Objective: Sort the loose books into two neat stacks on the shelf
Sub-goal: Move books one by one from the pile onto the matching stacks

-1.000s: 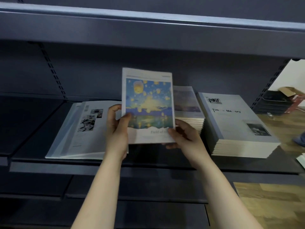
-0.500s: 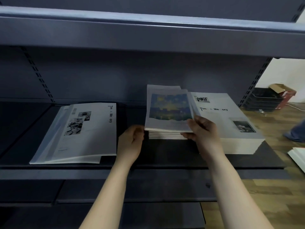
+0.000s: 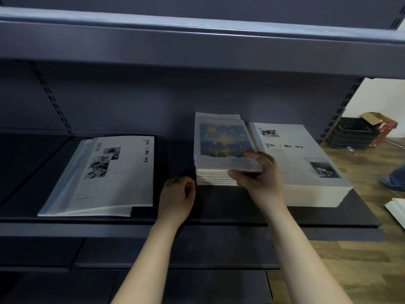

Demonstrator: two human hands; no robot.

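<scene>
A book with a blue and yellow lantern cover (image 3: 223,143) lies on top of a small stack (image 3: 215,177) in the middle of the dark shelf (image 3: 230,207). My right hand (image 3: 258,176) pinches that book's near right corner, thumb below and fingers on the cover. My left hand (image 3: 177,195) hovers just left of the stack with its fingers loosely curled and nothing in it. To the right stands a taller stack of white "Time & Memory" books (image 3: 302,170). At the left lie loose white books (image 3: 105,178), fanned over one another.
The shelf above (image 3: 197,47) overhangs the working space. Slotted uprights (image 3: 52,99) run up the back panel. Beyond the shelf's right end are a wood floor, black trays (image 3: 355,133), a cardboard box and more white books (image 3: 396,209).
The lantern book went from upright in both hands to flat on the middle stack. My left hand let go and dropped beside the stack; my right hand still holds the corner.
</scene>
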